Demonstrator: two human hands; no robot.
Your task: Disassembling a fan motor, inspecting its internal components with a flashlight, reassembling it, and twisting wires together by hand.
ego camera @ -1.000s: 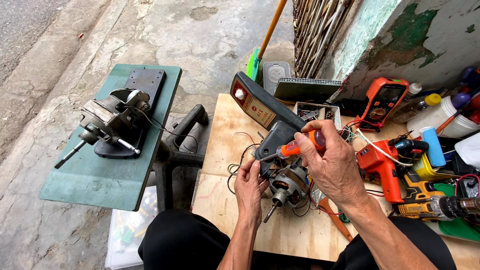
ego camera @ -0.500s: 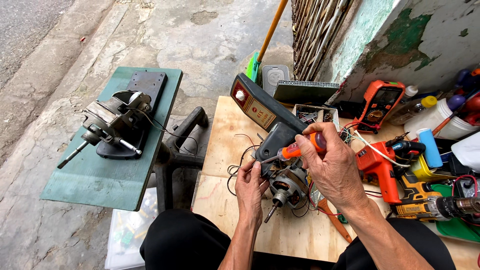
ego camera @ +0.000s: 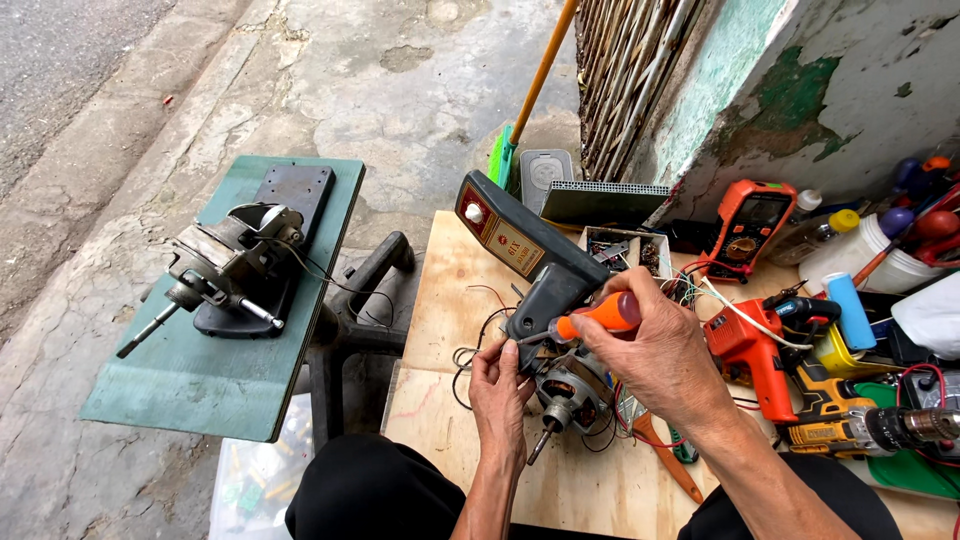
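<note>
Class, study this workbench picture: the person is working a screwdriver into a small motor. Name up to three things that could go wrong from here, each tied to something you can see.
1. The left hand steadies the motor right beside the screwdriver tip; a slip could jab the fingers.
2. Loose wires curl around the motor and might snag or get nicked.
3. The right hand works close to crowded tools; the orange heat gun could be knocked off the wooden table.

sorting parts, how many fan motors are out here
2: one motor on the wooden table between the left hand and right hand; another motor on the green board. Clutter may hide more.
</note>
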